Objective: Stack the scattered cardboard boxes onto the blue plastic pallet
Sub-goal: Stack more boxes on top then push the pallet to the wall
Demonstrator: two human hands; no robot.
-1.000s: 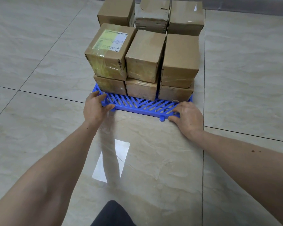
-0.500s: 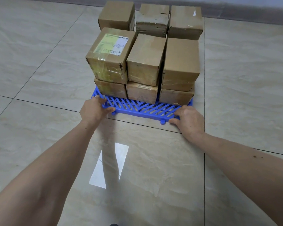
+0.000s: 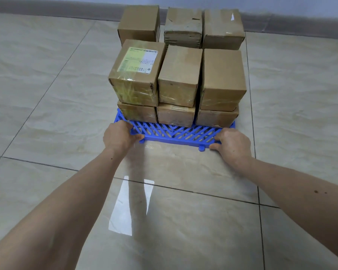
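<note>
Both hands are on the near edge of the blue pallet (image 3: 176,134), low in the middle of the frame. The left hand (image 3: 118,136) has fingers curled over the left corner with the thumb pinching the rim, and the right hand (image 3: 231,144) grips the right corner the same way. The boxes (image 3: 179,75) look all loaded: two layers in the near row, with more behind toward the top of the frame by the wall.

What worries me is sliding or lifting it from this edge. The top boxes just sit loose, and the labelled box (image 3: 134,75) at upper left already overhangs the one below it a bit. A jerk or a tilt could tip the top layer backward. The thin plastic edge might also flex under that load.
</note>
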